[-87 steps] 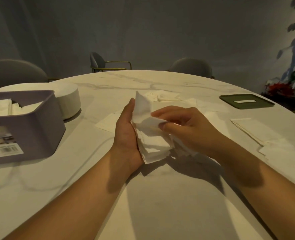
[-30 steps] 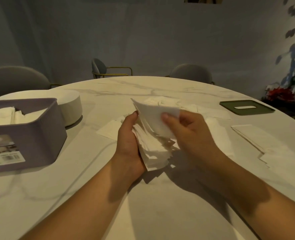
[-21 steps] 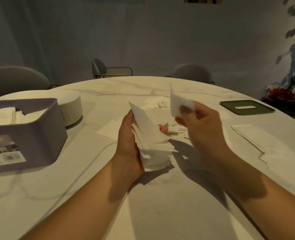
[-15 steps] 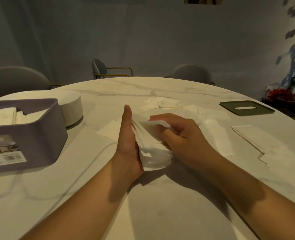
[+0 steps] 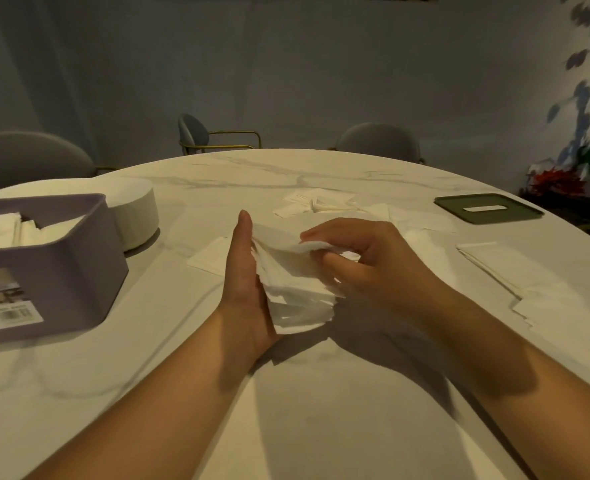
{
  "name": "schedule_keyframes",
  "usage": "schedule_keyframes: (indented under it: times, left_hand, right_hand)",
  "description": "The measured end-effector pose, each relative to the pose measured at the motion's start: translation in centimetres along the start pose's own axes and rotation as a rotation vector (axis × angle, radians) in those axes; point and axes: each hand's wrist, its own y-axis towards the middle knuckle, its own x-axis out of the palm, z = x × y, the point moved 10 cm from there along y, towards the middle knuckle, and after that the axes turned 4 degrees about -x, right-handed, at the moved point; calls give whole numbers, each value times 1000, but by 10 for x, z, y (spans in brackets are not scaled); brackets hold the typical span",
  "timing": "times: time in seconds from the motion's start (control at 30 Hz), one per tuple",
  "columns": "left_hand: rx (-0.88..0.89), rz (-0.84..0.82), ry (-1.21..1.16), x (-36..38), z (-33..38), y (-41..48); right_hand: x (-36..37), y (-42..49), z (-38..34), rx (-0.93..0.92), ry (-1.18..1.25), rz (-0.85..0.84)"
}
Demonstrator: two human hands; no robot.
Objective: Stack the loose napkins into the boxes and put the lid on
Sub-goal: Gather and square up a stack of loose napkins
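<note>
Napkin stack (image 5: 297, 296) resting mid-counter (image 5: 321, 410), braced on its left side by left hand (image 5: 243, 282) set on edge, fingers (image 5: 244, 233) straight and together, flat against the paper, not wrapped round it. Over the stack, right hand (image 5: 380, 268), fingers (image 5: 324, 233) and thumb pinched on the corner of the top napkin (image 5: 286, 242). Well apart to the left, purple box (image 5: 79, 271), open and partly filled. Well apart to the right, green lid (image 5: 487, 209), flat on the counter. Beyond the hands, more loose napkins (image 5: 321, 204), plus a folded pile (image 5: 504, 268) at right.

Likely trouble: stack edges ragged and fanned toward the right, so liable to slide apart or shed sheets if lifted across to the box without squaring first. Flat-palm support alone probably too weak for a carry; needs a grip from both sides. Thin paper in a corner pinch apt to tear or drag neighbours along if pulled sharply. Uneven bundle dropped onto the napkins inside the box likely to ride high and keep the lid from seating. Chance too of leaving the scattered sheets behind.
</note>
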Motion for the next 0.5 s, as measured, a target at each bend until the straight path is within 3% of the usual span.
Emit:
schedule_keyframes:
  times: [0.23, 0.5]
  left_hand:
    - [-14, 52, -50, -2, -1, -3]
    - [22, 115, -94, -9, 2, -1]
  right_hand:
    - [18, -4, 0, 65, -12, -234]
    - [2, -6, 9, 249, 356, -110]
